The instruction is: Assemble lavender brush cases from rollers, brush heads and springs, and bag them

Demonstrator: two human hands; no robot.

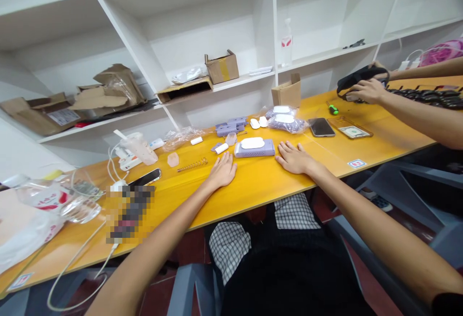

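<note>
Both of my hands rest on the yellow table (249,181), palms down. My left hand (223,170) lies flat with nothing in it, near a small white cylinder (221,148) and to the right of a coiled metal spring (193,164). My right hand (293,157) is also flat, fingers spread, just right of a purple box-shaped device with a white oval top (255,147). That device sits between my hands, apart from both. Behind it are purple plastic parts (231,127), white oval pieces (258,122) and bagged purple devices (285,120).
At right, another person's hands (369,89) hold a black strap-like item (352,84). A phone (321,127), a green-tipped tool (333,109) and a clear case (352,130) lie nearby. Left are a second phone (146,178), a water bottle (54,200) and cables. Shelves hold cardboard boxes (222,67).
</note>
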